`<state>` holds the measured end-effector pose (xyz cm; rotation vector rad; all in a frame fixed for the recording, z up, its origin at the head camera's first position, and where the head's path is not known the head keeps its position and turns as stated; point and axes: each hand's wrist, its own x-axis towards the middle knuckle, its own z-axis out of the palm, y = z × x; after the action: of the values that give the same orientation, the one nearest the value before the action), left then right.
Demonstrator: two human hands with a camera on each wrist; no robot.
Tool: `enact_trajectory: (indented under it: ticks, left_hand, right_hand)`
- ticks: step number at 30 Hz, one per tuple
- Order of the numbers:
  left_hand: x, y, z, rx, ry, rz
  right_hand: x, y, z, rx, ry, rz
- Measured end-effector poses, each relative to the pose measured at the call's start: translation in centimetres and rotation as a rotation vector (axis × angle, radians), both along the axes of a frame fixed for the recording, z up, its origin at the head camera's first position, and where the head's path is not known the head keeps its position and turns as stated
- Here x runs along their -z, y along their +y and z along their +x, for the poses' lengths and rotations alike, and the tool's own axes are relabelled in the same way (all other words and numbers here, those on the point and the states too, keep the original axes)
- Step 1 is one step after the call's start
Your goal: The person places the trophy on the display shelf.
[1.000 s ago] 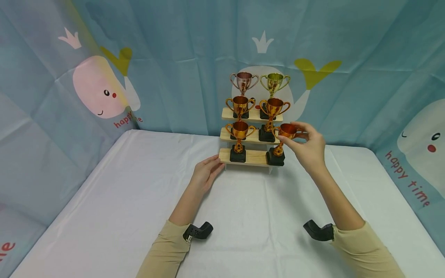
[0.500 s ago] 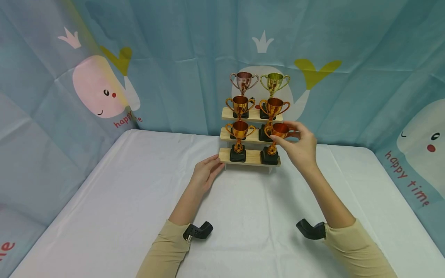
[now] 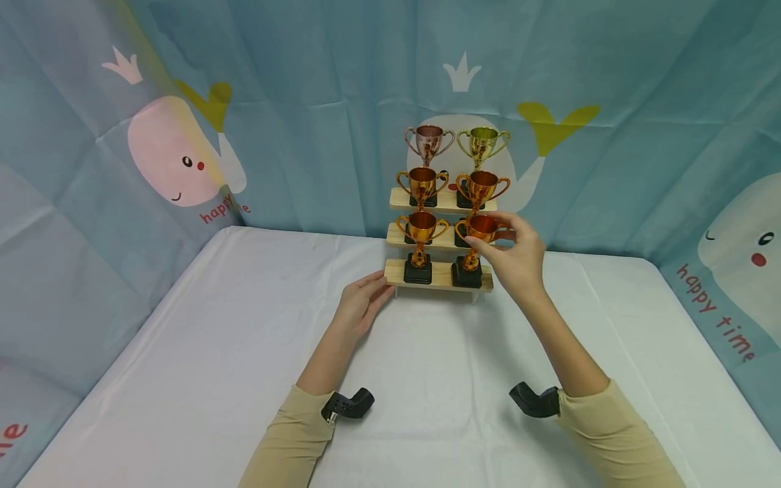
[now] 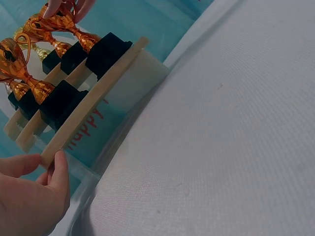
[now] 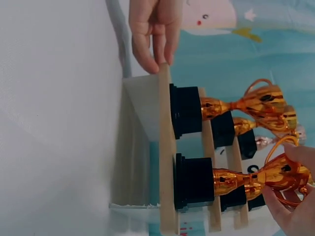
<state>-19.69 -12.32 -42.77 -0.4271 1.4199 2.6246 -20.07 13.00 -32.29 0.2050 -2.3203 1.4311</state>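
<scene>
A whale-print curtain (image 3: 274, 122) backs the white bench (image 3: 244, 352). The right hand (image 3: 515, 261) pinches the cup of a trophy (image 3: 472, 240), its base on the lowest step of the rack (image 3: 439, 276). Left of that grip, the left hand (image 3: 360, 305) rests straight fingers against the step's end.

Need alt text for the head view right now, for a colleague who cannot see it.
A person's right hand holds the cup of an orange metallic trophy standing at the right of the lowest step of a three-step wooden stand carrying six trophies. The left hand touches that step's left end, on a white tablecloth.
</scene>
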Motion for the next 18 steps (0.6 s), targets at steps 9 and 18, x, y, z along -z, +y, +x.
enact_trajectory:
  ticks: [9,18]
  left_hand:
    - [0.04,0.11,-0.21,-0.006,-0.011,-0.003]
    - [0.23,0.01,-0.12,-0.002,-0.002,-0.005]
  right_hand:
    - [0.19,-0.21,-0.23,0.021,0.023,0.03]
    - [0.75,-0.39,-0.32,0.026,0.057,0.033]
